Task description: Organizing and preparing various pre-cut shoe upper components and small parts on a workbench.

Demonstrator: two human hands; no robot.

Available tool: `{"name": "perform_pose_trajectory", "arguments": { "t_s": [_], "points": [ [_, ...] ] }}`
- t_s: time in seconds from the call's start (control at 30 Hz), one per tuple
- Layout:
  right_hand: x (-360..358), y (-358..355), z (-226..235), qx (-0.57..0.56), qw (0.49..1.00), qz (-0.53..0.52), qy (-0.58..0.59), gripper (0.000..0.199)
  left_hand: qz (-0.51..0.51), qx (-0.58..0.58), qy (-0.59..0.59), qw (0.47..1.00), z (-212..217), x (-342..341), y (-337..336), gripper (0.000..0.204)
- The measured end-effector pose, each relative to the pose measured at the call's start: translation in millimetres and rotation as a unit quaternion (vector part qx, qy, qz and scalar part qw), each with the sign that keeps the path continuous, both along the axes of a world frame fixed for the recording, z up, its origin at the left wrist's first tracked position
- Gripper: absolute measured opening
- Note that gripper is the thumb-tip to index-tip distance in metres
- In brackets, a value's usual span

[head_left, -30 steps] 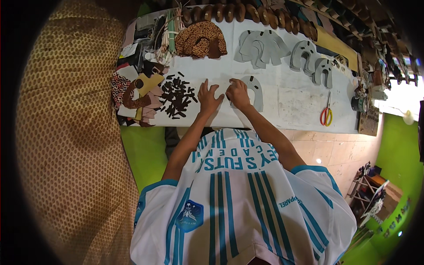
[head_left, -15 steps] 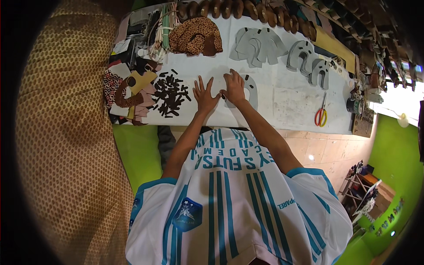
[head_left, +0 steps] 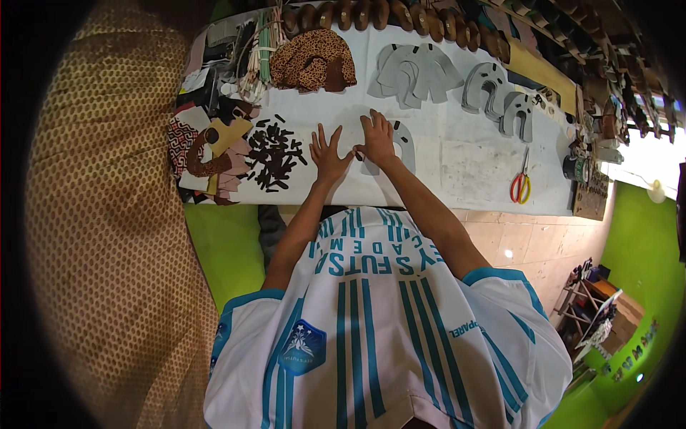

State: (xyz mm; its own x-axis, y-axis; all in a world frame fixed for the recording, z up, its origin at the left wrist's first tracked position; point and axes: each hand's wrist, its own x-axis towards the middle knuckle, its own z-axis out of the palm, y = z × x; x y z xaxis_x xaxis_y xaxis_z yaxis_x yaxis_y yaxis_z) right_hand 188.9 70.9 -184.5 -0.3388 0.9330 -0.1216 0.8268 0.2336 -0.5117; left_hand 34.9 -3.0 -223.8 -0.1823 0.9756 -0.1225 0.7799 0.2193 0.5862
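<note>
A grey U-shaped flat piece (head_left: 405, 146) lies on the white-covered table in front of me, partly hidden beneath my right hand. My right hand (head_left: 380, 143) rests over it with its fingers stretched out. Close on its left, my left hand (head_left: 330, 156) has its fingers spread and its thumb pointing toward the right thumb. Where the thumbs meet, a small dark strip (head_left: 359, 156) shows at the end of the grey piece; I cannot make out whether a thumb presses on it. Left of my left hand is a loose pile of small black strips (head_left: 275, 154).
Grey cut pieces lie in stacks at the back (head_left: 414, 75) and right (head_left: 493, 89). Yellow-and-red-handled scissors (head_left: 521, 187) sit near the front right edge. Leopard-print pieces (head_left: 312, 61) lie behind the black pile, scraps (head_left: 229, 139) at the left. Brown shoe lasts (head_left: 379, 14) line the far edge.
Both hands stay nearly in place over the grey piece. The left thumb spreads slightly farther from its fingers. The whole view shifts a little.
</note>
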Motion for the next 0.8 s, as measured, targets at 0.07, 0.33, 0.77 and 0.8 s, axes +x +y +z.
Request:
{"name": "perform_pose_trajectory", "arguments": {
  "t_s": [0.07,0.33,0.77,0.8],
  "points": [
    [-0.6,-0.4,-0.3,0.004,1.000,0.004,-0.015,0.097,0.001,-0.007,0.002,1.000,1.0,1.3,-0.4,0.093],
    [-4.1,1.5,2.8,-0.004,1.000,0.003,-0.027,0.098,0.014,-0.026,-0.014,0.999,5.7,1.3,5.5,0.094],
    [55.3,-47.8,-12.0,0.049,0.997,-0.037,0.054,0.079,0.043,-0.110,-0.004,0.993,7.6,11.6,17.7,0.101],
    [62.9,-54.9,-10.1,0.052,0.996,-0.037,0.055,0.079,0.042,-0.108,-0.003,0.993,7.4,11.6,15.5,0.101]
  ]
}}
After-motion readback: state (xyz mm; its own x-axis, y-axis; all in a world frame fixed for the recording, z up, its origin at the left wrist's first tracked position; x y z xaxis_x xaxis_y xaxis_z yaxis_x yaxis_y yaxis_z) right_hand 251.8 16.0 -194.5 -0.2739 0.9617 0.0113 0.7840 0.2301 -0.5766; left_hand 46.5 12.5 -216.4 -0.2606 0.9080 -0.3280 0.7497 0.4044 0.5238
